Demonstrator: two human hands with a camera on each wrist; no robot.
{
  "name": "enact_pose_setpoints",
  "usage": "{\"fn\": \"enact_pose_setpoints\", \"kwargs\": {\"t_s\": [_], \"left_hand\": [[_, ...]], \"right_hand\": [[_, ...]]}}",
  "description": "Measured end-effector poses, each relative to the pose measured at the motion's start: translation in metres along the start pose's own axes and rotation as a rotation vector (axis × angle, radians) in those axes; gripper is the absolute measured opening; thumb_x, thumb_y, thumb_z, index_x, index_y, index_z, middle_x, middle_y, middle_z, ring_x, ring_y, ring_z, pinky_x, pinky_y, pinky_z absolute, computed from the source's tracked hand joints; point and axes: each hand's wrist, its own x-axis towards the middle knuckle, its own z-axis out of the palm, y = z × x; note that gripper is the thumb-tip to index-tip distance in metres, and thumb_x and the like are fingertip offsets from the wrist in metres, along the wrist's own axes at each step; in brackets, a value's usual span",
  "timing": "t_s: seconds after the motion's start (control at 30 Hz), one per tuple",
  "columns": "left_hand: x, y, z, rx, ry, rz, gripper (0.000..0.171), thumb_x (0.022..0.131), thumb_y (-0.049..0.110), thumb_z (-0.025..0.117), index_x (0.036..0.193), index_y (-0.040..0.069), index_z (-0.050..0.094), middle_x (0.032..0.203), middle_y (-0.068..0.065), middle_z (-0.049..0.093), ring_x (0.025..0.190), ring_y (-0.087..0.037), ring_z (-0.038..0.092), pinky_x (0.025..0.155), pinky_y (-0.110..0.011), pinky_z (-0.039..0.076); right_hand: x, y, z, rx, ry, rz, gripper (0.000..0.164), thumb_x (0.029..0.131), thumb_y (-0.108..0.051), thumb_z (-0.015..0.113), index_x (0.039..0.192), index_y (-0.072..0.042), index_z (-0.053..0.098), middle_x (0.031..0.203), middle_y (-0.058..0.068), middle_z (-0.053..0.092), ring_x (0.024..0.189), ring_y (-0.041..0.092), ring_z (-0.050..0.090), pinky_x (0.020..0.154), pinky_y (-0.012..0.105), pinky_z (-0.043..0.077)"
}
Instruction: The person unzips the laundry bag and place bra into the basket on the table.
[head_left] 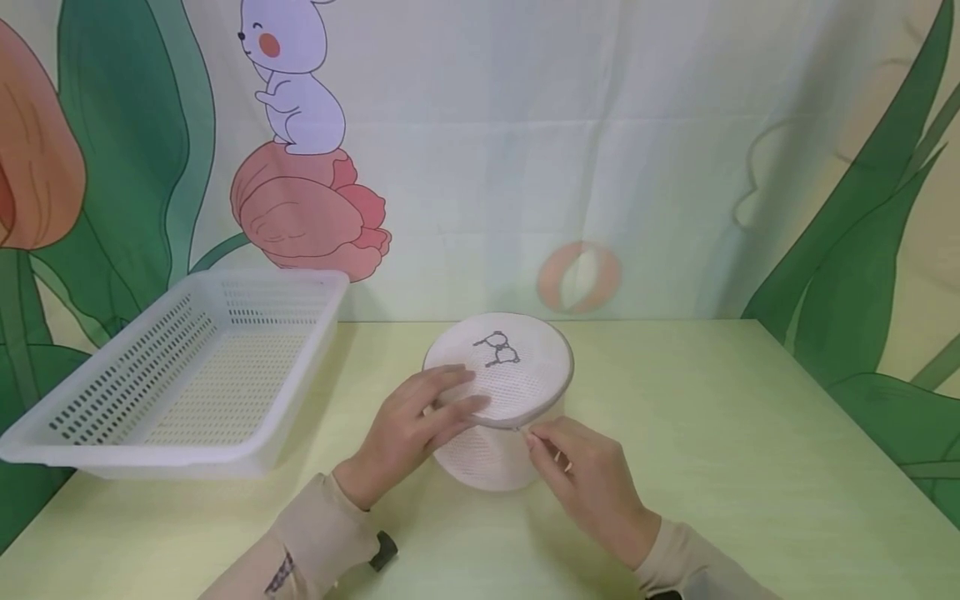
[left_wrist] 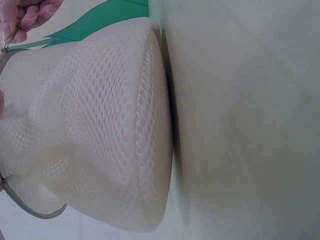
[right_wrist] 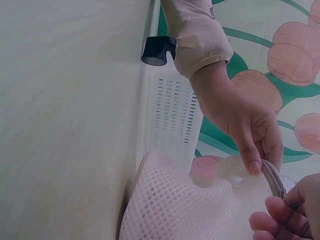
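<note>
Left hand (head_left: 412, 425) is gripping a mesh bag (head_left: 519, 379) at center, right hand (head_left: 592, 479) is pinching its zipper pull (right_wrist: 283, 193), basket (head_left: 150, 455) is sitting frame left on the counter (head_left: 712, 450).

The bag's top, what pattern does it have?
Dark outline of glasses on white mesh, clearest in head view.

Soft, even light brightens the head view, with faint shadow on the tabletop (head_left: 712, 433) below the fingers (head_left: 465, 408) and a slight haze overall. Both wrist views are dimmer and greyer; in the left one, a dark shadow borders the mesh bag (left_wrist: 107, 105) on the side away from the fingers.
</note>
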Motion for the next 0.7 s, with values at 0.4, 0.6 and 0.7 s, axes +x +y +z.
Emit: {"fn": "enact_pose_setpoints", "kwargs": {"t_s": [0.4,0.6,0.7], "left_hand": [[-0.0012,-0.0039,-0.0016,0.025,0.005,0.028,0.026,0.100,0.032,0.049,0.109,0.018,0.070,0.115,-0.012,0.066,0.109,-0.026,0.064,0.093,-0.036,0.053],[-0.0018,-0.0050,-0.0039,0.046,-0.017,0.020,0.027,0.101,0.031,0.047,0.110,0.019,0.070,0.116,-0.012,0.065,0.110,-0.026,0.063,0.094,-0.037,0.053],[-0.0023,-0.0058,-0.0052,0.057,-0.024,0.013,0.027,0.101,0.030,0.046,0.110,0.019,0.070,0.115,-0.011,0.065,0.110,-0.026,0.063,0.093,-0.037,0.053]], "right_hand": [[0.0003,0.0002,-0.0005,-0.010,-0.016,0.017,0.007,0.080,-0.002,0.068,0.083,-0.009,0.068,0.071,-0.005,0.064,0.061,0.000,0.055,0.052,0.008,0.044],[0.0011,-0.0002,-0.0016,-0.021,-0.020,0.028,0.007,0.081,-0.002,0.068,0.084,-0.009,0.068,0.071,-0.004,0.064,0.062,-0.001,0.055,0.053,0.006,0.044],[0.0017,-0.0004,-0.0025,-0.024,-0.019,0.032,0.008,0.080,-0.002,0.069,0.083,-0.009,0.068,0.070,-0.005,0.063,0.062,-0.001,0.054,0.054,0.005,0.043]]}}
